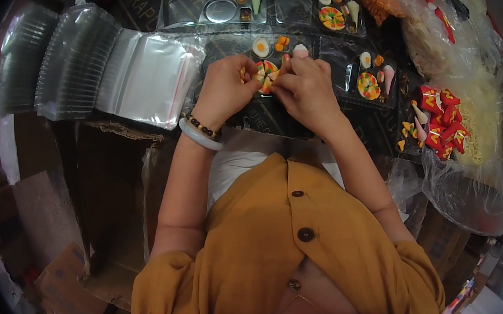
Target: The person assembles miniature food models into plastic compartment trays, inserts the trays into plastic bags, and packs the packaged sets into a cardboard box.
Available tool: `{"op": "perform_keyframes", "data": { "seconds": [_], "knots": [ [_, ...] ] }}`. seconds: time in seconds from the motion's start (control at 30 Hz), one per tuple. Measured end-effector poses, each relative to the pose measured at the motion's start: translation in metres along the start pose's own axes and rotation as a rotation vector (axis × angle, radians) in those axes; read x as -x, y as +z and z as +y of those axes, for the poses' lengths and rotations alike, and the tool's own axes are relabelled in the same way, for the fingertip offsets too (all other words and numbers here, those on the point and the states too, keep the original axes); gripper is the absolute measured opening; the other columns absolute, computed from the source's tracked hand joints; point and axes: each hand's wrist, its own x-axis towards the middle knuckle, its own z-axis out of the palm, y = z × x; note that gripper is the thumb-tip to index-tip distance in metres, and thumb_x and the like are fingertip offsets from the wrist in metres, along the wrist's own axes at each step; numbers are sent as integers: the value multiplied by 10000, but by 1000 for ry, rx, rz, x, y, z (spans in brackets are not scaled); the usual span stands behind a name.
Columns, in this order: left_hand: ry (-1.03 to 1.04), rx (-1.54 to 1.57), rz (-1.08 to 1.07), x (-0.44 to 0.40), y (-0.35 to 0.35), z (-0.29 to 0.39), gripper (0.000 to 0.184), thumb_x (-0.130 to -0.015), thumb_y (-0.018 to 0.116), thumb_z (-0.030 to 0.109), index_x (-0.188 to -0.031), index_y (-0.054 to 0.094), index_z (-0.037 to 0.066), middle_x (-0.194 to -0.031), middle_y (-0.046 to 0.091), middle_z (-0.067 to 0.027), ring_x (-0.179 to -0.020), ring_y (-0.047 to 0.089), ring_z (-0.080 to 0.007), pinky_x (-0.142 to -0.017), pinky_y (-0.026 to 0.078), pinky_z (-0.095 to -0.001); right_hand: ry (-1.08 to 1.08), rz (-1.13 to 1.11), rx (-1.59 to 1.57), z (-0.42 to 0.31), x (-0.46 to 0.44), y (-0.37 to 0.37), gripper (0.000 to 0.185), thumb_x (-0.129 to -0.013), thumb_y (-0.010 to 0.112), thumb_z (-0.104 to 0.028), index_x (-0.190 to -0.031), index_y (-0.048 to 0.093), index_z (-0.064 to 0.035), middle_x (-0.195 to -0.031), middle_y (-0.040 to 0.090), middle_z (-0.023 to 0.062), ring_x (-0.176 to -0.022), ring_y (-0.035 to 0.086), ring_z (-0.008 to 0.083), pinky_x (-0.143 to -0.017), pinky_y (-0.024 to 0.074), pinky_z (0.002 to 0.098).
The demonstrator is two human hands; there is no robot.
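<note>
A small pizza-like disc in wedges lies in a clear plastic tray between my two hands. My left hand is closed at its left side, fingertips pinched around small orange pieces. From the right, my right hand touches the disc's edge with thumb and finger pinched; what they hold, if anything, is too small to tell. Above the disc in the same tray sit a fried-egg piece and orange pieces. A white and pink piece shows just above my right hand.
Other filled trays stand behind and to the right. Stacked empty clear trays and plastic sleeves lie at left. Red packets, ice-cream-like pieces and a bag of pale strands are at right. Cardboard boxes stand below left.
</note>
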Motion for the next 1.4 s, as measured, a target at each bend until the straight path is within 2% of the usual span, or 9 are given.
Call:
{"op": "perform_keyframes", "data": {
  "seconds": [0.13,0.3,0.5,0.6,1.03,1.1,1.23,1.3,1.4],
  "knots": [
    [18,11,-13,-1,-2,-2,206,-671,698,90,-842,645,-12,-712,630,-130,-651,622,-223,-629,492,-309,42,99,28,-1,1,5,90,-678,694,-63,-741,640,-98,-798,562,7,-819,553,185,-768,336,346],
    [44,15,-43,-2,-5,-1,226,-689,705,99,-884,665,-8,-738,645,-125,-660,624,-204,-634,489,-296,-108,8,110,2,0,4,172,-666,683,-49,-819,659,-123,-821,559,-6,-829,552,173,-781,326,346],
    [1,163,-51,-6,-6,-8,207,-709,706,115,-874,674,-4,-742,649,-130,-657,621,-213,-635,483,-295,-39,-22,7,5,-10,-6,189,-720,677,-88,-904,679,-133,-805,545,9,-826,547,177,-808,319,371],
    [46,69,-15,-7,-3,-10,192,-709,709,124,-853,678,1,-728,644,-129,-649,617,-214,-627,481,-296,-89,-48,72,5,-9,-4,197,-736,676,-102,-931,676,-130,-802,540,19,-820,546,178,-815,318,372],
    [-1,72,-36,-11,-5,-10,184,-685,730,124,-815,682,2,-707,641,-122,-648,617,-190,-625,484,-284,-27,-5,5,11,-6,-8,185,-721,689,-134,-904,665,-119,-808,549,7,-847,550,185,-850,312,385],
    [-76,133,-136,-10,-10,-7,243,-650,760,127,-842,679,0,-736,649,-117,-666,619,-190,-638,488,-282,25,-11,-82,15,-4,-14,191,-715,699,-136,-901,662,-117,-820,558,8,-861,552,188,-851,306,383],
    [-41,74,-139,-6,-12,-3,317,-610,791,136,-870,674,-1,-764,652,-110,-677,617,-184,-640,488,-284,42,21,-65,19,5,-23,211,-720,711,-127,-923,658,-105,-900,574,10,-905,550,171,-874,286,364],
    [-16,37,-106,-6,-10,-2,293,-637,793,97,-878,661,-3,-702,590,-5,-625,516,-65,-574,436,-214,72,-22,-7,20,9,-26,229,-713,715,-125,-934,658,-109,-903,569,7,-904,546,175,-871,288,363],
    [16,9,-74,-6,-7,-4,298,-632,800,99,-876,660,2,-706,591,-6,-617,505,-64,-567,431,-212,46,4,-26,17,10,-22,209,-709,714,-119,-912,662,-113,-890,562,2,-886,543,176,-871,289,370]
  ]
}}
